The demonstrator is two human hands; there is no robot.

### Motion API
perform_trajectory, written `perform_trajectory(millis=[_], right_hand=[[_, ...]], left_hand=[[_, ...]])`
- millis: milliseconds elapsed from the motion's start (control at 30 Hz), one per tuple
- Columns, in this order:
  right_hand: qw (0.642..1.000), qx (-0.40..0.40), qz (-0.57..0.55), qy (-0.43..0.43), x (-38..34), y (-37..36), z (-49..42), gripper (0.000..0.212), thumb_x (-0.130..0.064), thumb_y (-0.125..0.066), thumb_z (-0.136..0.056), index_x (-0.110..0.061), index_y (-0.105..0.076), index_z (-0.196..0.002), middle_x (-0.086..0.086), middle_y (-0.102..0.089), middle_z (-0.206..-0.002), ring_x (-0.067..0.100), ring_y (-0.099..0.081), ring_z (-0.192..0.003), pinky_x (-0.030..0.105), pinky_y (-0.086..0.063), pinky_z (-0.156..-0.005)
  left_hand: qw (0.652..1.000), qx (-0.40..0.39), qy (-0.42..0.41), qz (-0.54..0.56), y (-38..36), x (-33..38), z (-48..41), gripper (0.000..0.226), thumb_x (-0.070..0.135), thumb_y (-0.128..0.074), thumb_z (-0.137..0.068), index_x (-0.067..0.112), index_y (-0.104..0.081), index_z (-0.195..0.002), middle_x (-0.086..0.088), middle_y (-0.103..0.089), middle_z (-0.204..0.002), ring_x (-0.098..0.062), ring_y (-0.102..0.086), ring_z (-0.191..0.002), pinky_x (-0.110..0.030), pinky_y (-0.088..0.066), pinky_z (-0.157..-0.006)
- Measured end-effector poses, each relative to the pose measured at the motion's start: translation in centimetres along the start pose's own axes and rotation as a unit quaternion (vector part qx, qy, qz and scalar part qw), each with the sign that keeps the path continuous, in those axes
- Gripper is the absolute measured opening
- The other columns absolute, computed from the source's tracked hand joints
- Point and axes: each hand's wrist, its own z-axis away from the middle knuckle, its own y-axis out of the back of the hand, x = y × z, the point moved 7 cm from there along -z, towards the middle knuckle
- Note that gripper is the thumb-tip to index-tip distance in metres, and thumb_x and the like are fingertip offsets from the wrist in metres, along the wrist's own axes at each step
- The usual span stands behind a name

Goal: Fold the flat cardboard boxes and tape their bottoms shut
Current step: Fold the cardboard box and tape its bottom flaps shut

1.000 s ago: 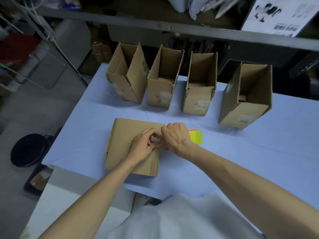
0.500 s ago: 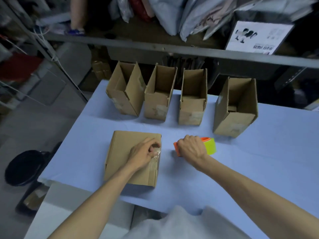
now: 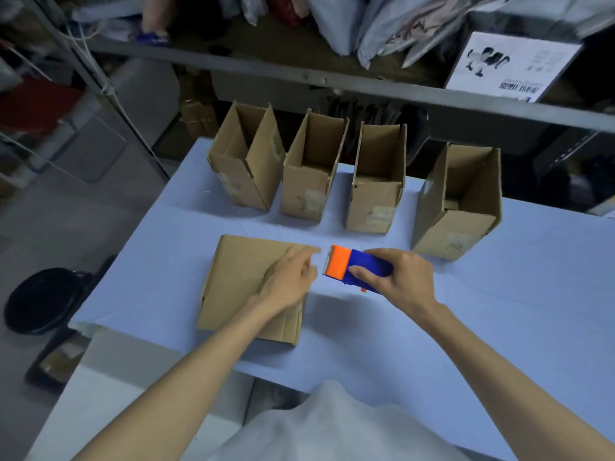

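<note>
Box [image 3: 239,281]: one, brown corrugated card, lying on its side on the table [image 3: 499,311], directly under the left hand [image 3: 286,282].
- Left fingers [image 3: 307,252]: stretched out and loose over the box's right end, gripping nothing (tips are motion-blurred, so whether they touch the card cannot be told).
- Handling, by judgement: light, stiff across its panels, weak along the creases, and apt to slide on the cloth. Best pinned flat with the palm near the seam, or lifted by two opposite walls. Pressing mid-panel would likely dent it.
- Markings on the box: none readable.

Dispenser [image 3: 349,267]: one, tape, blue body with orange head, just right of the left fingertips and apart from them.
- Right hand [image 3: 399,277]: wrapped round the blue body, thumb on the near side, orange head pointing towards the box.
- No brand is legible.

Row of boxes [image 3: 376,201]: four, upright, tops open, well beyond both sets of fingers.
- Three stand close together and the fourth stands off to the right.
- Each front shows a pale patch (tape or label, too faint to read).

Carton [image 3: 509,64]: one, white, on the shelf far beyond the right fingers.
- Printed with dark figures and lines of characters, apparently upside down and not legible.

Bin [image 3: 40,299]: one, black, on the floor far left of the left fingers.
</note>
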Motion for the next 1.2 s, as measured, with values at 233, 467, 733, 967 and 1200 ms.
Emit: perform_trajectory(millis=[233, 467, 733, 967, 1200], right_hand=[[0.988, 0.028, -0.141, 0.058, -1.9, 1.8, 2.1, 0.035, -0.055, -0.073, -0.070, -0.029, -0.075, -0.094, -0.017, -0.072, -0.082, 0.005, -0.065, -0.072, 0.033, -0.054, -0.062], [0.975, 0.021, -0.216, 0.042, -2.0, 1.9, 2.5, 0.036, -0.055, -0.072, -0.071, -0.030, -0.075, -0.095, -0.017, -0.072, -0.083, 0.008, -0.067, -0.074, 0.036, -0.055, -0.063], [0.965, -0.018, -0.261, 0.033, -2.3, 2.5, 2.5, 0.033, -0.055, -0.074, -0.067, -0.033, -0.073, -0.092, -0.017, -0.072, -0.082, 0.010, -0.068, -0.076, 0.035, -0.057, -0.066], [0.956, -0.120, -0.262, 0.057, -3.1, 1.7, 2.7, 0.060, -0.039, -0.093, -0.046, -0.034, -0.067, -0.100, -0.011, -0.071, -0.089, 0.016, -0.068, -0.080, 0.039, -0.058, -0.071], [0.959, -0.105, -0.251, 0.074, -3.4, 1.5, 3.1, 0.058, -0.040, -0.092, -0.052, -0.028, -0.062, -0.100, -0.013, -0.068, -0.088, 0.016, -0.067, -0.079, 0.031, -0.057, -0.064]], left_hand=[[0.836, -0.083, 0.155, 0.520, -0.6, 2.6, 2.1, 0.029, 0.034, -0.041, -0.101, 0.016, -0.059, -0.088, -0.004, -0.058, -0.079, -0.010, -0.061, -0.066, -0.028, -0.049, -0.070], [0.879, -0.064, 0.083, 0.465, 0.7, 2.4, 2.7, 0.021, 0.023, -0.052, -0.098, 0.008, -0.066, -0.102, -0.004, -0.064, -0.089, -0.012, -0.060, -0.081, -0.023, -0.048, -0.078], [0.868, -0.097, 0.106, 0.476, 2.0, 2.7, 3.0, 0.019, 0.019, -0.053, -0.096, 0.014, -0.069, -0.088, 0.001, -0.068, -0.076, -0.008, -0.064, -0.072, -0.022, -0.051, -0.073], [0.914, -0.081, 0.113, 0.381, 2.9, 1.8, 3.0, 0.015, 0.008, -0.061, -0.088, 0.005, -0.074, -0.095, -0.008, -0.072, -0.083, -0.015, -0.066, -0.078, -0.025, -0.056, -0.074], [0.919, -0.071, 0.124, 0.368, 3.7, 1.8, 3.7, 0.016, 0.007, -0.060, -0.086, 0.007, -0.075, -0.082, -0.003, -0.071, -0.071, -0.010, -0.066, -0.069, -0.019, -0.053, -0.063]])
